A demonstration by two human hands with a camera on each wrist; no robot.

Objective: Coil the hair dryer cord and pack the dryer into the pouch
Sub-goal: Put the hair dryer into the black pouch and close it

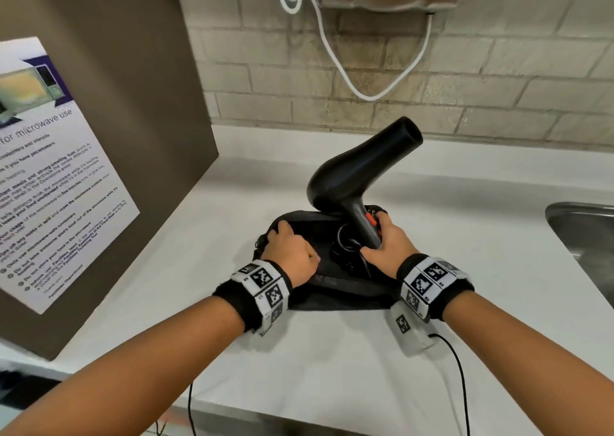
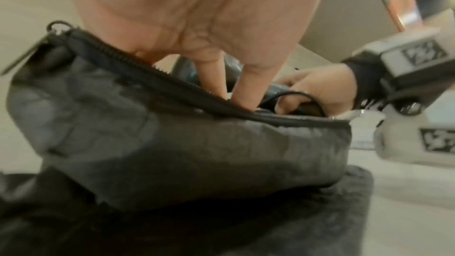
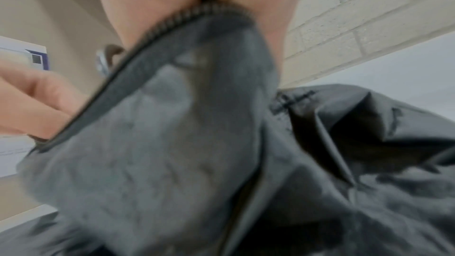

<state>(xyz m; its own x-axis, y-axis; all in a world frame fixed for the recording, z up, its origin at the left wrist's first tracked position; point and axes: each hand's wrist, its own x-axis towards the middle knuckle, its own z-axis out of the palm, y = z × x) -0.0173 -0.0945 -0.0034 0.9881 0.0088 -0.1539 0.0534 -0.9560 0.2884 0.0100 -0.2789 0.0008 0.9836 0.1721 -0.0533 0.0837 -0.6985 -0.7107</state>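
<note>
A black hair dryer point(image 1: 352, 173) stands handle-down in the mouth of a black zip pouch point(image 1: 339, 289) on the white counter, nozzle pointing up and to the right. My right hand point(image 1: 385, 239) grips its handle by the orange switch. The coiled black cord point(image 1: 345, 246) lies inside the pouch opening beside the handle. My left hand point(image 1: 292, 246) hooks its fingers over the pouch's left zip edge and holds the mouth apart. In the left wrist view these fingers point(image 2: 221, 77) dip behind the zipper of the pouch point(image 2: 172, 153). The right wrist view is filled by blurred pouch fabric point(image 3: 172, 124).
A brown cabinet side with a microwave notice point(image 1: 50, 170) stands close on the left. A steel sink point(image 1: 584, 229) is at the right edge. A white cable point(image 1: 332, 53) hangs down the brick wall behind. The white counter point(image 1: 332, 369) extends towards me.
</note>
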